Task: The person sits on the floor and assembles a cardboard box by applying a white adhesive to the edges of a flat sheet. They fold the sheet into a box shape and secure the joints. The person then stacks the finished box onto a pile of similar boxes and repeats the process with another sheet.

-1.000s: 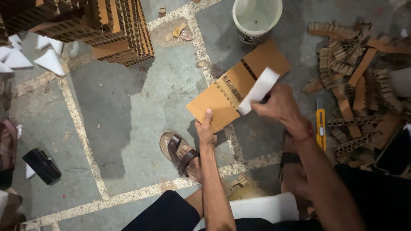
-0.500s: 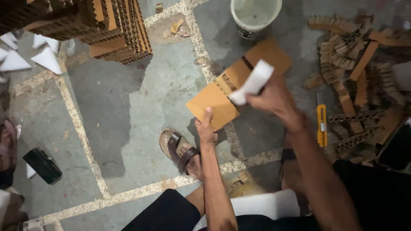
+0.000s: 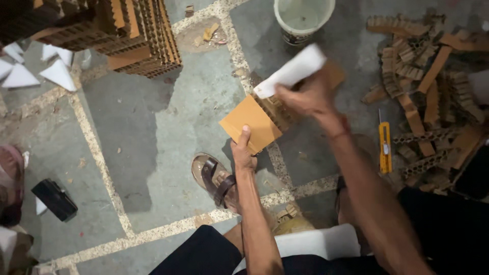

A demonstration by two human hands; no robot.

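The left hand (image 3: 243, 153) pinches the near corner of a flat brown corrugated cardboard panel (image 3: 250, 124), thumb on top, so its grip is closed on the panel and holds it tilted above the grey concrete floor (image 3: 168, 132). The right hand (image 3: 308, 97) is just beyond, over the far part of the same panel, its grip wrapped around a white rectangular block (image 3: 291, 70) that slants up toward the far right; the hand is blurred, so the exact finger placement cannot be told. The panel's far half shows a ribbed honeycomb face beneath that hand. Below the panel, near the left wrist, a foot in a brown sandal (image 3: 216, 178) rests on the floor. To the right lies a yellow utility knife (image 3: 385, 147), beside a loose heap of brown corrugated cardboard strips (image 3: 428, 97). At the far edge stands a white plastic bucket (image 3: 303, 18). At the far left sits a stack of brown honeycomb cardboard pieces (image 3: 137, 38), with white triangular scraps (image 3: 38, 74) beside it and a small black box (image 3: 54, 198) nearer on the left.
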